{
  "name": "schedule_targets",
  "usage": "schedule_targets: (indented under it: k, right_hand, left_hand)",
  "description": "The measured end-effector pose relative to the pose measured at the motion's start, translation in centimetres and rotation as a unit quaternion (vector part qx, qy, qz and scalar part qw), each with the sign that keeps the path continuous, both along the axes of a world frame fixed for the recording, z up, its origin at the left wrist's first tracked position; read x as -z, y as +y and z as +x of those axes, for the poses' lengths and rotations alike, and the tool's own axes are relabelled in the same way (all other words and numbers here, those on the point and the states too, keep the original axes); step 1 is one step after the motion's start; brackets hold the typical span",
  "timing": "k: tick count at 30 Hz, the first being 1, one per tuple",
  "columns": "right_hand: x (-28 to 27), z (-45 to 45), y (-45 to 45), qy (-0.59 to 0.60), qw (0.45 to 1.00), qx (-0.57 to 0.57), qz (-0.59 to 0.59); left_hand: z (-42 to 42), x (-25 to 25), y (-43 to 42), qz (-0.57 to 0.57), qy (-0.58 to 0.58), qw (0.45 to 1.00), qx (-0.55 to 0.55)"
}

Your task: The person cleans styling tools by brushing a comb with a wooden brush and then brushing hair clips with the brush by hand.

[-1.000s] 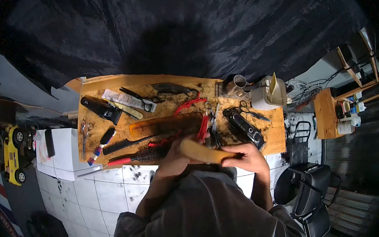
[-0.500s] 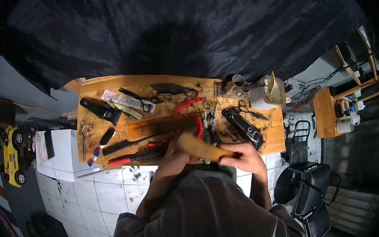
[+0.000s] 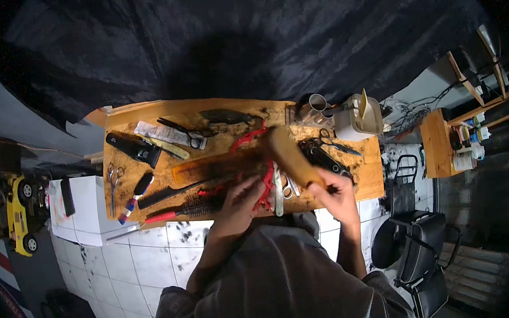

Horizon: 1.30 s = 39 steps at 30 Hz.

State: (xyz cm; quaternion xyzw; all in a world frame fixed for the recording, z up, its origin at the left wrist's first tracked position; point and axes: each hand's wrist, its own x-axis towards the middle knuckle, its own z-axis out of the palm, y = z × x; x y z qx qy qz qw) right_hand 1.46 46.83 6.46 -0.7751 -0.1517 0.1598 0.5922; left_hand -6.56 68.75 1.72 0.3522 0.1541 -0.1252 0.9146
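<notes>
My right hand (image 3: 336, 195) is closed around the handle end of a wooden brush (image 3: 290, 156), held tilted above the bench and blurred by motion; its bristles cannot be made out. Fingers apart, my left hand (image 3: 241, 206) hovers by the front edge with nothing seen in it. Close to that hand are red-handled tools (image 3: 267, 188) and a round brush with a red handle (image 3: 201, 205). An amber comb (image 3: 207, 167) and a black tail comb (image 3: 167, 194) lie to its left. Partly behind my right hand sits a black hair clipper (image 3: 320, 157).
On the wooden bench (image 3: 366, 177), another black clipper (image 3: 133, 147), scissors (image 3: 114, 179) and a small brush (image 3: 136, 198) lie left. A clear cup (image 3: 316, 107) and pale container (image 3: 356, 124) stand back right. A black chair (image 3: 419, 241) is on the right.
The wooden brush has swung up and to the right in my right hand, away from my left. My left hand has shifted slightly right, its fingers opened.
</notes>
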Motion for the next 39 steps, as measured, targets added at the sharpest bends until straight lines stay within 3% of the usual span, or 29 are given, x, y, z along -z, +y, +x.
schedule_targets:
  k: [3, 4, 6, 10, 11, 13, 14, 17, 23, 26, 31, 35, 37, 39]
  right_hand:
    - [-0.8, -0.6, -0.2, 0.027, 0.987, -0.161, 0.011]
    - [-1.4, -0.6, -0.2, 0.054, 0.975, -0.209, -0.046]
    - [-0.8, -0.9, 0.0, 0.025, 0.974, -0.222, -0.046]
    - [-0.2, 0.0, 0.0, -0.032, 0.995, -0.06, -0.07]
    - [-0.2, 0.1, 0.0, -0.063, 0.995, -0.015, -0.077]
    - [-0.6, 0.4, 0.4, -0.101, 0.989, 0.074, -0.079]
    - [-1.0, 0.6, 0.3, -0.066, 0.988, 0.098, -0.095]
    - [-1.0, 0.5, 0.1, -0.039, 0.995, 0.08, -0.047]
    - [-1.2, -1.0, -0.1, 0.015, 0.99, -0.14, -0.03]
    - [-1.3, -1.2, 0.5, 0.005, 0.981, -0.19, -0.033]
    - [-0.6, -0.3, 0.6, -0.083, 0.993, 0.008, -0.087]
    - [-0.8, 0.2, 0.4, -0.066, 0.99, 0.117, -0.045]
    - [-1.0, -0.1, 0.4, -0.062, 0.994, 0.086, -0.041]
    - [-0.7, -0.6, 0.0, -0.036, 0.999, 0.03, -0.027]
  left_hand:
    - [-0.5, 0.9, -0.5, -0.01, -0.024, 0.995, -0.096]
    - [-0.3, 0.7, -0.5, 0.009, -0.016, 0.996, -0.086]
    - [0.6, 0.0, -0.3, 0.047, -0.002, 0.997, -0.064]
    - [0.4, -0.6, 0.6, 0.013, -0.053, 0.997, 0.053]
    - [0.3, -1.4, 0.9, 0.055, -0.026, 0.993, 0.098]
    - [0.2, -1.6, 0.5, 0.001, -0.019, 0.996, 0.09]
    - [0.2, -1.7, 0.2, -0.027, -0.015, 0.996, 0.086]
    - [0.5, -1.7, 0.1, -0.138, -0.022, 0.988, 0.058]
    - [0.5, -1.0, -0.5, -0.049, -0.024, 0.998, -0.034]
    - [0.7, -2.0, -0.5, 0.01, 0.008, 0.999, -0.05]
    - [0.5, -0.5, 0.1, 0.11, -0.026, 0.993, 0.029]
    - [0.3, -0.7, -0.3, -0.023, -0.026, 0.999, 0.008]
    - [0.4, -0.3, -0.2, -0.073, -0.048, 0.996, -0.002]
    - [0.4, -0.3, 0.1, -0.027, -0.037, 0.999, 0.007]
